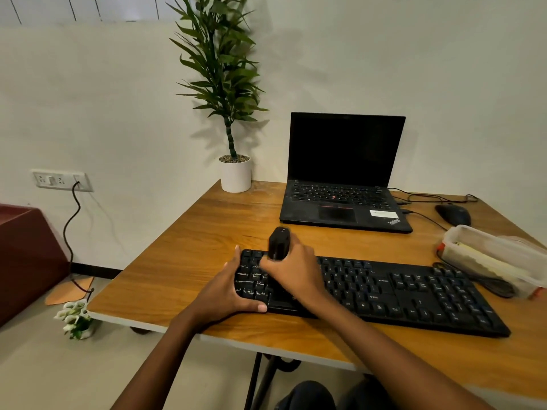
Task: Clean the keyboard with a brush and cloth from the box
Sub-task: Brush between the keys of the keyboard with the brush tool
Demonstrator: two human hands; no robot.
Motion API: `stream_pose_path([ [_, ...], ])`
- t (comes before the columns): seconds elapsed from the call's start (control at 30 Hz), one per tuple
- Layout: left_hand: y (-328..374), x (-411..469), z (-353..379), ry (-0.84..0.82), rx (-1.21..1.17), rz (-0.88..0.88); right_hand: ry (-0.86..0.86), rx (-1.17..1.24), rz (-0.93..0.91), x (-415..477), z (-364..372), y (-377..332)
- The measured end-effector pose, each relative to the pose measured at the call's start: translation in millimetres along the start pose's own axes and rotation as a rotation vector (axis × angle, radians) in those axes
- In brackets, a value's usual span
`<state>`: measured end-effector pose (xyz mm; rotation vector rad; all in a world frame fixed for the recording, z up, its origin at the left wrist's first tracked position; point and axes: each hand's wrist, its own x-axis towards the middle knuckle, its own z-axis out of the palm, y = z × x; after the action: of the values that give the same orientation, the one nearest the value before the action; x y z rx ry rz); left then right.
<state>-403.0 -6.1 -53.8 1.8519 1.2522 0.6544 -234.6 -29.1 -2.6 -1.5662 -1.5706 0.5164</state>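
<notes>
The left hand (pixel 233 291) is clasping the left end of the black plastic keyboard (pixel 414 294) near the front edge of the wooden table (pixel 207 232). The right hand (pixel 293 270) is gripping a black brush (pixel 279 242) above the keys, before a black "ThinkPad" laptop (pixel 343 202).

Black keyboard (pixel 408 294) with white key legends; black brush (pixel 278 243); black laptop (pixel 344 161) with a red dot among its keys; warm brown wood-grain counter (pixel 192 247); white pot (pixel 236 176) under green leaves (pixel 220 72); clear box (pixel 479 236), pale yellow inside.

Right hand (pixel 291 269) gripping brush (pixel 279 243), over keyboard (pixel 414 294)
</notes>
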Motion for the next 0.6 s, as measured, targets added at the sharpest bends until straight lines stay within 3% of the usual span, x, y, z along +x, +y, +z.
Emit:
stream_pose_path([
  [0.13, -5, 2, 1, -0.005, -0.009, 0.023, -0.160, 0.047, -0.029, -17, 6, -7],
  [0.3, -4, 3, 0, 0.007, -0.028, 0.017, 0.048, 0.020, 0.002, 6, -7, -4],
  [0.5, -6, 4, 1, -0.009, -0.024, 0.037, -0.118, 0.055, -0.058, -21, 8, -5],
  [0.6, -5, 3, 0, 0.006, -0.029, 0.019, -0.011, 0.053, -0.036, 0, -3, -5],
])
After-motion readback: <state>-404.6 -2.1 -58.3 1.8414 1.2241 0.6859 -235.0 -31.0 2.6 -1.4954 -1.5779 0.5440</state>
